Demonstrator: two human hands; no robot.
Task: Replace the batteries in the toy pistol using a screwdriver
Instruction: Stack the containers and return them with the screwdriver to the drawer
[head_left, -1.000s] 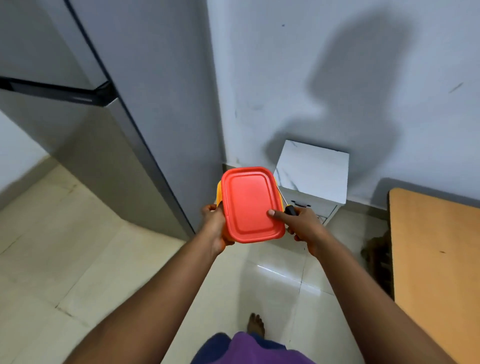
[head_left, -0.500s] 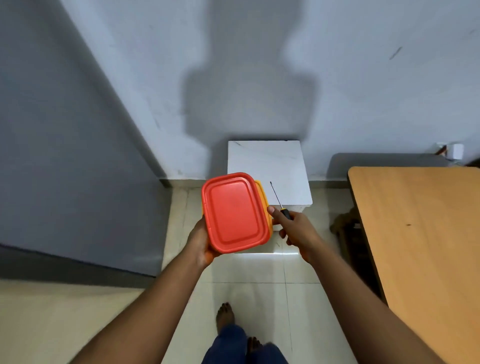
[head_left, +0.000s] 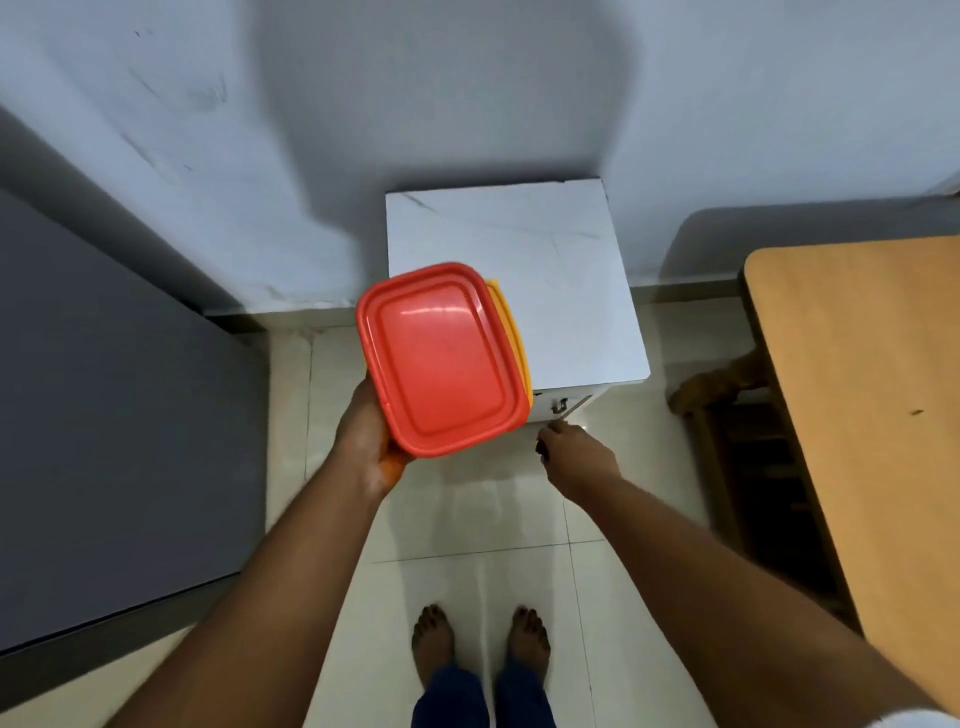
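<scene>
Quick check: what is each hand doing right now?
Left hand: holds the red-lidded container from below.
Right hand: grips the screwdriver.

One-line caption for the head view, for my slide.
Left hand carries a red-lidded container; right hand grips a screwdriver near a white cabinet.

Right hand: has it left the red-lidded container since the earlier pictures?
Yes. The right hand has dropped off the container, toward the white cabinet's drawer front.
</scene>
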